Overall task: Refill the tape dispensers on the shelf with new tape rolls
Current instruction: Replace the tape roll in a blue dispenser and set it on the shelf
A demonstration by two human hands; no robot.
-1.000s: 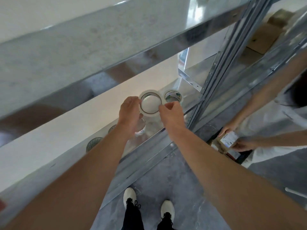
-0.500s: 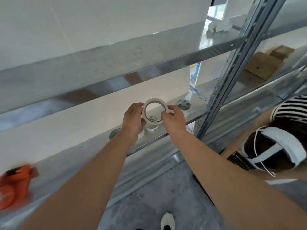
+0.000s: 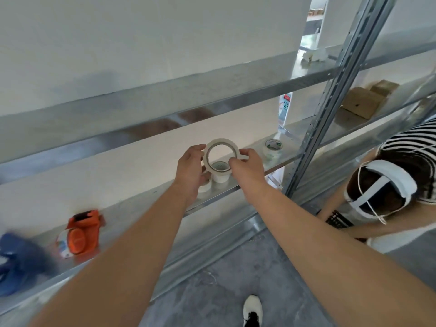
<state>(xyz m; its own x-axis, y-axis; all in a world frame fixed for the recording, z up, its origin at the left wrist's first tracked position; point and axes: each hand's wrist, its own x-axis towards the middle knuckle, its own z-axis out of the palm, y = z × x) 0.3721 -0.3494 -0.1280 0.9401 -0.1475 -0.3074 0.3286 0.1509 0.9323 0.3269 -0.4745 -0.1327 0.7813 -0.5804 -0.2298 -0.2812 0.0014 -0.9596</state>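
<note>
I hold a white tape roll [image 3: 210, 144] upright above the metal shelf [image 3: 238, 187], its hole facing me. My left hand [image 3: 191, 169] grips its left rim and my right hand [image 3: 247, 165] pinches its right rim. Below it on the shelf stand more white rolls [image 3: 220, 177], one partly hidden by my left hand. Another roll with a green label [image 3: 273, 147] lies farther right. An orange tape dispenser [image 3: 81, 234] and a blurred blue dispenser [image 3: 21, 260] sit on the same shelf at far left.
A steel upright post [image 3: 330, 95] rises right of the rolls. An upper shelf beam [image 3: 188, 100] runs overhead. Another person [image 3: 389, 185] with a white headband crouches at right. Cardboard boxes [image 3: 363, 102] sit on the neighbouring bay. My shoe [image 3: 253, 308] stands on grey floor.
The roll has stayed in both hands, now raised and tilted upright off the stack. My view swung up and left, bringing in the orange and blue dispensers and the crouching person's head.
</note>
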